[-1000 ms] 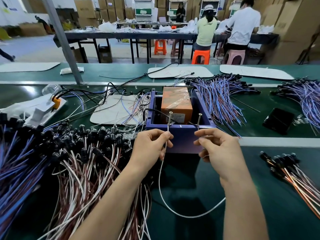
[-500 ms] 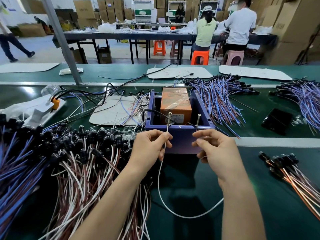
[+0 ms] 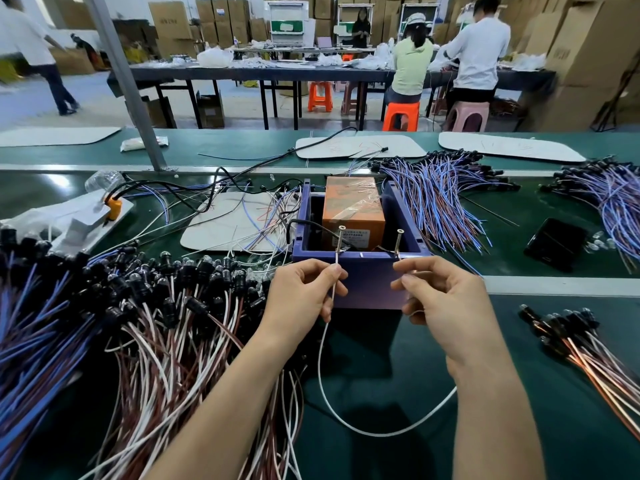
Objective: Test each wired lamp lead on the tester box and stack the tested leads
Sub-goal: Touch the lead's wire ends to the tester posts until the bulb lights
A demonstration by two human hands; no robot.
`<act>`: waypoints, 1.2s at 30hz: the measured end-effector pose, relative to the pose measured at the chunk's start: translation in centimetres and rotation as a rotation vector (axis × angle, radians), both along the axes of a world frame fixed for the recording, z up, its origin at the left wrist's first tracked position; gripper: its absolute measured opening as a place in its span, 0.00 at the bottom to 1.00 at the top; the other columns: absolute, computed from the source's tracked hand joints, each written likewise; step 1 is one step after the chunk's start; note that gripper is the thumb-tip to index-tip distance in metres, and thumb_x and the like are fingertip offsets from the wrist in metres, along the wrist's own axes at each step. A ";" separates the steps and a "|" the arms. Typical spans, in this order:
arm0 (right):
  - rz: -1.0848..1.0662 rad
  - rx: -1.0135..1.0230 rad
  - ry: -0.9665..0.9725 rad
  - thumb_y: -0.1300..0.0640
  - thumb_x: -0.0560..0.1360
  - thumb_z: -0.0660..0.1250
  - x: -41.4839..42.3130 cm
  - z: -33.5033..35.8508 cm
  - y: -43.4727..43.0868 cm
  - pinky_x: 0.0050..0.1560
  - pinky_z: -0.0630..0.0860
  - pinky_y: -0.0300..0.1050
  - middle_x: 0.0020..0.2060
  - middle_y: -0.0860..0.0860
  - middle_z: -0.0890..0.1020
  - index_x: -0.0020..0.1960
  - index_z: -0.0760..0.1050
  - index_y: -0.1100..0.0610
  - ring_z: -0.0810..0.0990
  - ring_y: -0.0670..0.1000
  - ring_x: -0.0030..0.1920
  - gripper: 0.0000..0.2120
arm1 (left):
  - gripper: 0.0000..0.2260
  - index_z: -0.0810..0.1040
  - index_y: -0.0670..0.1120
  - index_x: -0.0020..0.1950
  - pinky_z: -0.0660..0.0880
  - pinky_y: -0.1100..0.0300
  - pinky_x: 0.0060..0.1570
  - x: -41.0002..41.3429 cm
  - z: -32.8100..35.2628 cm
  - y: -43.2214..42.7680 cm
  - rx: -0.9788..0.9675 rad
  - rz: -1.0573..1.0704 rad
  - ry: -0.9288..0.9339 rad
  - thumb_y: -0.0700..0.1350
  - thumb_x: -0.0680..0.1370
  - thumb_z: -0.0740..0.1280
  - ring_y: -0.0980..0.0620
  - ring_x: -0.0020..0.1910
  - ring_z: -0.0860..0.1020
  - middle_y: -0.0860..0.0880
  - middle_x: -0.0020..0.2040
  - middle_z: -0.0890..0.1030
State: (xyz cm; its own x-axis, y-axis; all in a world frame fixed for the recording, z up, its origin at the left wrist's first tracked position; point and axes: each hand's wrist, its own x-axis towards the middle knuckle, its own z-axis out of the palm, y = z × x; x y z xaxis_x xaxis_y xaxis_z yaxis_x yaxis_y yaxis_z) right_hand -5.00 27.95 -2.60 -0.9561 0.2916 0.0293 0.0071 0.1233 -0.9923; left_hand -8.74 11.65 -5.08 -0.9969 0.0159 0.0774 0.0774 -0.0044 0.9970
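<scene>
head view. left hand (image 3: pixel 304 292) pinches one end of a white lead (image 3: pixel 346 424) between thumb and forefinger, the other fingers curled under. the wire end runs up past the fingertips to the foot of the left screw (image 3: pixel 341 239) and appears to touch it. right hand (image 3: pixel 446 306) pinches the other end of the same lead just below the right screw (image 3: pixel 399 242); cannot tell whether that tip makes contact, the fingers cover it. between the hands the lead hangs in a long loop over the green table (image 3: pixel 519 427).

both screws stand upright on the near wall of the purple tester box (image 3: pixel 367 289). an orange unit (image 3: pixel 353 209) wrapped in clear film sits inside the box.

left of the box: a large pile of leads (image 3: pixel 156 323), white and brown wires with black lamp heads, touching the left forearm. right of the right hand, apart from it: a small stack of leads (image 3: pixel 581 344), heads toward the box. behind the box to the right: fanned blue and purple leads (image 3: pixel 440 199). a dark phone (image 3: pixel 554 242) lies flat beside them. a white pad (image 3: pixel 235 226) lies left of the box with loose wires on it.
</scene>
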 end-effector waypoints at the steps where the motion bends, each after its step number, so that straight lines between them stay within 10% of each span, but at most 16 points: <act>1: -0.001 -0.001 0.001 0.66 0.76 0.64 0.0 0.1 0.0 0.27 0.71 0.33 0.33 0.48 0.84 0.42 0.81 0.52 0.73 0.42 0.24 0.12 | 0.09 0.80 0.36 0.42 0.68 0.64 0.22 0.0 0.0 0.0 -0.001 0.001 0.003 0.39 0.79 0.65 0.56 0.19 0.67 0.48 0.30 0.80; 31: 0.017 0.013 -0.001 0.66 0.76 0.64 0.2 0.1 0.1 0.27 0.72 0.34 0.33 0.48 0.83 0.42 0.81 0.52 0.74 0.42 0.24 0.12 | 0.09 0.80 0.40 0.40 0.68 0.64 0.23 0.1 -0.2 -0.1 -0.008 -0.019 0.033 0.39 0.79 0.64 0.55 0.19 0.67 0.49 0.29 0.79; 36: 0.095 0.016 0.041 0.67 0.78 0.61 1.3 1.5 0.9 0.31 0.76 0.38 0.33 0.51 0.84 0.58 0.76 0.39 0.77 0.46 0.27 0.23 | 0.12 0.81 0.43 0.38 0.63 0.67 0.22 0.6 0.4 -0.3 0.004 -0.344 0.001 0.43 0.80 0.63 0.54 0.21 0.66 0.48 0.28 0.77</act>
